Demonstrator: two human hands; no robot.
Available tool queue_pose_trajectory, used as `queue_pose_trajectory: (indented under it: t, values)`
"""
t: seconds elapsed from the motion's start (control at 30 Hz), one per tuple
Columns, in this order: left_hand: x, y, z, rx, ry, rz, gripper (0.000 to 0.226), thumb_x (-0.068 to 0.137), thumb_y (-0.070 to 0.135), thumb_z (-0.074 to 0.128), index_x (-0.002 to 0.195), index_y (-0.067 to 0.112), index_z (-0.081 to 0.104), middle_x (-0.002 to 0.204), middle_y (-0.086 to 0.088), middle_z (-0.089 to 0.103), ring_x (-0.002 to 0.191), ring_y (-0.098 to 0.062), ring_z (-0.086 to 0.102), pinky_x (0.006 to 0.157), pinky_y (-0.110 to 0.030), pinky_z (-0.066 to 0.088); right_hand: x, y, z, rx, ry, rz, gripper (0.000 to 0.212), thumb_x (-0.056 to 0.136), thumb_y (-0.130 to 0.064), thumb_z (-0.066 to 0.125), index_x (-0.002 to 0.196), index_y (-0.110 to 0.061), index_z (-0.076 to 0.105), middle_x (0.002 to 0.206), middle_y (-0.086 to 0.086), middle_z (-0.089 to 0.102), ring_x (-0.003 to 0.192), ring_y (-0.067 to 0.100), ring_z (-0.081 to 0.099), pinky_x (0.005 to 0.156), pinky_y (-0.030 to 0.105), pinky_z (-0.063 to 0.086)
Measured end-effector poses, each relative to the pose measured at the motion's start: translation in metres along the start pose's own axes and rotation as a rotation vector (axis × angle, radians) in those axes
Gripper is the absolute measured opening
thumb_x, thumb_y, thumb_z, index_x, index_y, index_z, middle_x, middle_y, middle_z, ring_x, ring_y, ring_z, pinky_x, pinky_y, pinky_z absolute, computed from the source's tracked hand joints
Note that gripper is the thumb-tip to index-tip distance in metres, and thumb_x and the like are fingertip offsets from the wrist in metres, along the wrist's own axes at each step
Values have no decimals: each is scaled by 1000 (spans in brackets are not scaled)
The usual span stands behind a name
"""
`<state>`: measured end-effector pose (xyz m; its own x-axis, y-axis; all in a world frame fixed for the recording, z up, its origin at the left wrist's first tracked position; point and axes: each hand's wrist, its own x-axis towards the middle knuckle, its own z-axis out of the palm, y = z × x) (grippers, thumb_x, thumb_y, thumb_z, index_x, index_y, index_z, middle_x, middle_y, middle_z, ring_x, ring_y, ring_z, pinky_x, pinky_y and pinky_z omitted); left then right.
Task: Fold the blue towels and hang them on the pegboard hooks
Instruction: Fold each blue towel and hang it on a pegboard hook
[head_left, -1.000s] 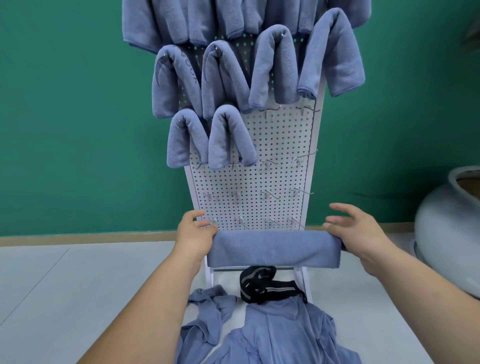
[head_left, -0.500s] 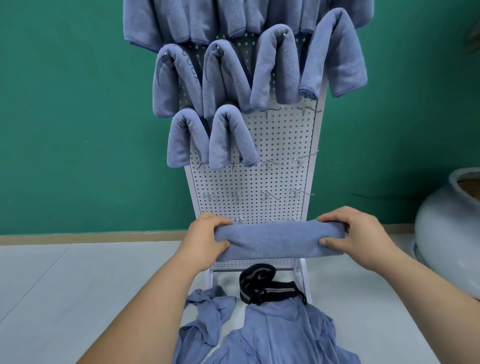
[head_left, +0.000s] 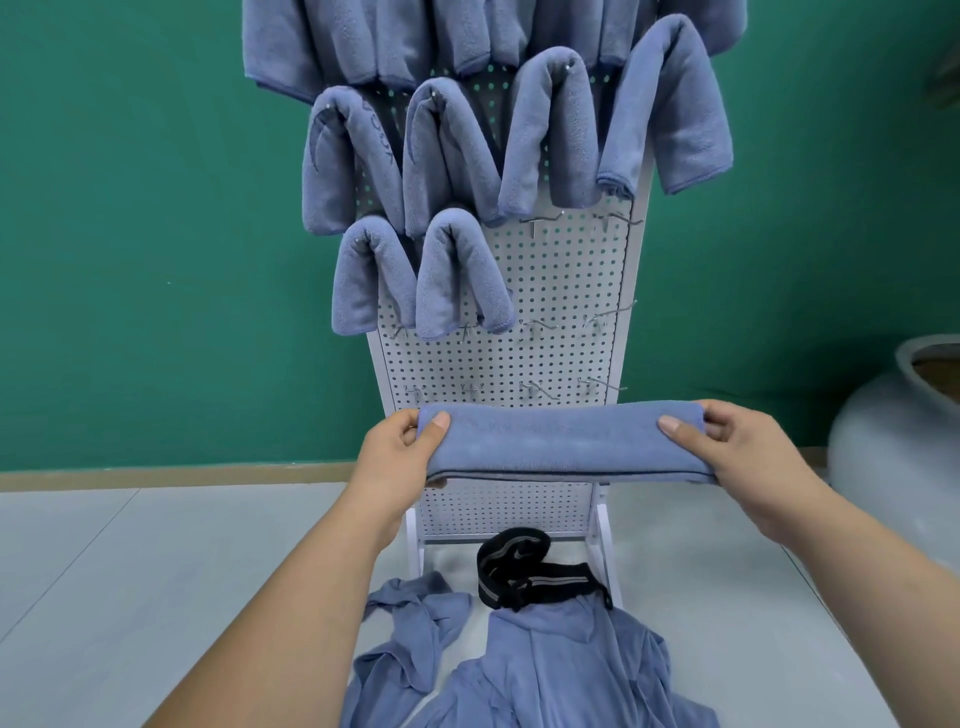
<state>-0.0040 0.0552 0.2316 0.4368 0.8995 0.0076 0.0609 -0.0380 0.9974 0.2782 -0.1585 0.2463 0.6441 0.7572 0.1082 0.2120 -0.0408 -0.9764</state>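
Nearest, loose blue towels (head_left: 550, 670) sprawl on the floor (head_left: 156, 571), with a black strap (head_left: 519, 569) at the foot of the pegboard (head_left: 561, 291). Above them the left hand (head_left: 400, 457) and right hand (head_left: 743, 457) each close a grip on one end of the folded towel (head_left: 561, 447), thumbs on top, holding it level in the air before the board. Beyond, bare hooks (head_left: 540, 222) leave room on the right; hung towels (head_left: 457, 280) crowd the left and top. Since half a second ago the towel has risen slightly and the thumbs have swung on top.
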Motion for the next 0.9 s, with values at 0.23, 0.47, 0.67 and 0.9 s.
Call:
queue_pose_trajectory:
  t: [0.23,0.47,0.67,0.9]
  values:
    - [8,-17,5,430,202,127,30,99,36,70,79,16,60,70,-1,64,63,-18,54,59,-35,44,6,12,12,-389,194,-35,19,87,-36,85,82,-23,72,72,-6,75,69,19,65,65,33,49]
    - [-14,-4,37,474,239,163,25,102,31,61,89,15,48,74,0,58,64,-16,51,54,-31,38,-1,9,39,-416,223,-3,20,99,-33,68,95,-18,55,84,0,64,80,22,59,64,34,41]
    - [-37,9,73,250,144,194,18,97,16,64,104,27,52,79,1,62,59,-2,52,50,-17,40,-21,-10,77,-310,248,-85,19,95,-31,71,95,-22,54,78,0,61,70,17,54,62,34,42]
    - [-42,7,87,-9,-75,53,49,95,5,62,134,35,57,122,18,64,88,13,66,68,-7,48,-36,-16,98,-104,40,-41,28,91,-37,79,109,-27,58,97,-5,74,83,12,69,77,30,53]
